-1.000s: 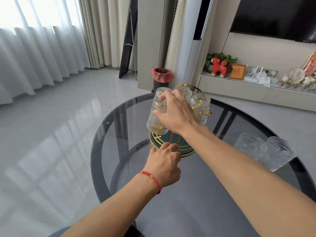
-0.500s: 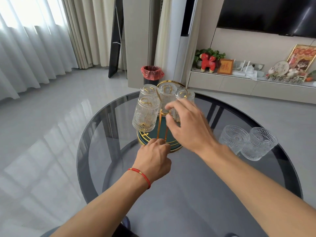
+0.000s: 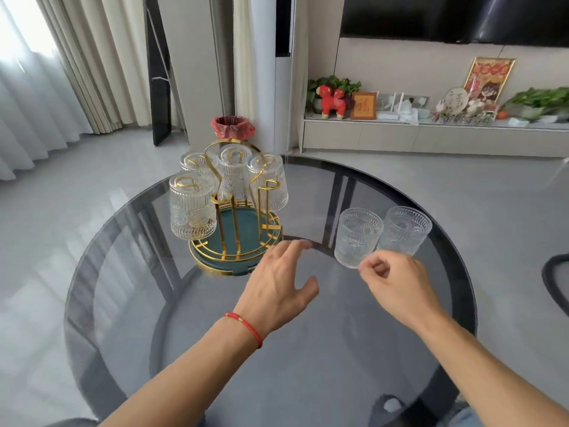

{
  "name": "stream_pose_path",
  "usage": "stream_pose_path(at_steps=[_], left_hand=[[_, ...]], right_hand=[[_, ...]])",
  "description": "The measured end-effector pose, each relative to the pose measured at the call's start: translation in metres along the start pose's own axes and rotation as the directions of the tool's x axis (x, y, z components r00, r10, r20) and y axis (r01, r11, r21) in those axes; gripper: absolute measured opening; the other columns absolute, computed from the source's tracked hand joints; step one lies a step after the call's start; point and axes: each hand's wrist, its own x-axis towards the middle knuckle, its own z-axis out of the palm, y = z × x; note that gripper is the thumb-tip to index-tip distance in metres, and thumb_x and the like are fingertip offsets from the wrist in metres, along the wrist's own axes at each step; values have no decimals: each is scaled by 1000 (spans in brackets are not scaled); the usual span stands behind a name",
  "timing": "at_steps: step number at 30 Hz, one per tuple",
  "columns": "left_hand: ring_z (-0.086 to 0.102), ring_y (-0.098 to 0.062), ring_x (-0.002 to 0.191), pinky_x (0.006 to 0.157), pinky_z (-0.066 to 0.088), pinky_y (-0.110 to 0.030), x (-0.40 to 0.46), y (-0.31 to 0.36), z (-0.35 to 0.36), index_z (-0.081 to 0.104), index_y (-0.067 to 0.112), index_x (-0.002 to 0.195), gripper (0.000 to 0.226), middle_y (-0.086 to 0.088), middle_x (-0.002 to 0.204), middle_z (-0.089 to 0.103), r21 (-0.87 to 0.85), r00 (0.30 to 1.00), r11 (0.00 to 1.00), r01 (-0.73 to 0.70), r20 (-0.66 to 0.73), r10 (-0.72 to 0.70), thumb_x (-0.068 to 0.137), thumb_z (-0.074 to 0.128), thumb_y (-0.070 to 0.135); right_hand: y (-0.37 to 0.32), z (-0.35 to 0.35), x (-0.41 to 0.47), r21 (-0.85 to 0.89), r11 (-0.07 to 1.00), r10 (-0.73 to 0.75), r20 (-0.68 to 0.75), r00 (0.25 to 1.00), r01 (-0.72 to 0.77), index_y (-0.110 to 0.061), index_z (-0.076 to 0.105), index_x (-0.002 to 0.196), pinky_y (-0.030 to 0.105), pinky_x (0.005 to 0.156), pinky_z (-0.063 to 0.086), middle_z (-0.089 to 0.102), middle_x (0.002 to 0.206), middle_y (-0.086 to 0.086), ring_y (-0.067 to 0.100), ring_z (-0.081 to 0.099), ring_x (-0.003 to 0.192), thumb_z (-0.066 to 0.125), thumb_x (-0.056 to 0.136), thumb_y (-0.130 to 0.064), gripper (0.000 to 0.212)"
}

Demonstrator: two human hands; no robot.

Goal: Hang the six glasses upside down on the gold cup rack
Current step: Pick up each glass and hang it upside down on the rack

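Four hung on gold wire cup rack [image 3: 237,211]; our right hand [image 3: 397,282], fingers half-curled and empty, nears left ribbed clear glass [image 3: 357,237] on round dark glass desk [image 3: 308,349]; left hand [image 3: 277,285] open, empty. Next: grip, invert.

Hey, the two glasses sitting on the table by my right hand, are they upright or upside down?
Upright. Both glasses stand on the table, open rims facing up.

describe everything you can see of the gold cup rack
The gold cup rack stands upright on the dark glass table, left of both hands. It looks like shiny gold wire: a looped handle on top, curved pegs, and a ringed round base around a teal tray. Four ribbed clear glasses hang upside down on its pegs; one free peg shows at its right. Neither hand touches it.
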Motion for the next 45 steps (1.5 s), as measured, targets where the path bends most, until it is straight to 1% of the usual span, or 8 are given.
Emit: stream_pose_path(at_steps=[8,19,25,28,32,39,42,45], left_hand=[[44,-35,133,113,37,-42,82,63,43,24,16,156,97,-14,148,40,-217,981,957,191,52,-184,80,81,41],[52,-30,126,108,42,-39,100,58,49,39,13,149,90,-14,136,54,-125,963,958,260,105,-247,76,84,39],[60,-22,100,83,55,-34,53,46,19,50,29,127,77,-2,112,55,-390,940,862,323,31,-339,60,82,47],[68,-31,101,79,63,-48,32,35,-3,48,29,119,74,-14,114,61,-651,908,652,389,151,-391,56,84,43],[66,-31,113,86,59,-37,4,11,-26,48,20,118,73,-18,121,63,-750,935,572,331,180,-305,60,90,34],[60,-14,121,98,57,-40,-16,-23,-54,46,31,130,77,3,131,61,-559,973,799,224,175,-150,67,89,45],[52,-11,129,109,48,-40,-17,-33,-56,37,35,146,89,8,141,55,-293,989,950,104,129,-69,73,85,50],[40,-19,136,116,38,-38,-21,-46,-57,19,33,159,106,2,149,49,126,989,989,-81,133,65,74,77,60]], right_hand=[[6,-16,6,-103,971,229,149,962,-215,-25,71,82,42,78,60,73,81,-4,26,69,84,60,88,-30,14],[9,-18,11,-55,961,275,134,952,-270,-18,72,82,42,80,60,73,82,1,30,69,85,59,87,-30,18],[10,-10,14,154,945,252,215,944,-288,-17,69,93,39,62,63,75,84,9,21,69,53,51,94,-25,20],[-4,-5,12,590,678,205,421,883,-438,-8,67,118,38,49,58,75,105,25,36,74,66,46,104,-31,35],[-26,1,2,701,382,-47,665,745,-602,-9,67,132,40,63,62,72,121,31,45,73,88,46,106,-46,49],[-45,18,-2,802,446,-14,451,892,-398,-5,67,127,40,71,62,71,122,29,39,75,92,60,102,-33,38],[-50,23,1,792,555,31,284,958,-253,-14,68,124,41,69,62,70,126,21,35,73,105,69,90,-38,42],[-56,23,7,718,694,-2,77,997,-54,-30,70,123,45,65,64,73,111,-12,14,74,95,68,81,-47,46]])
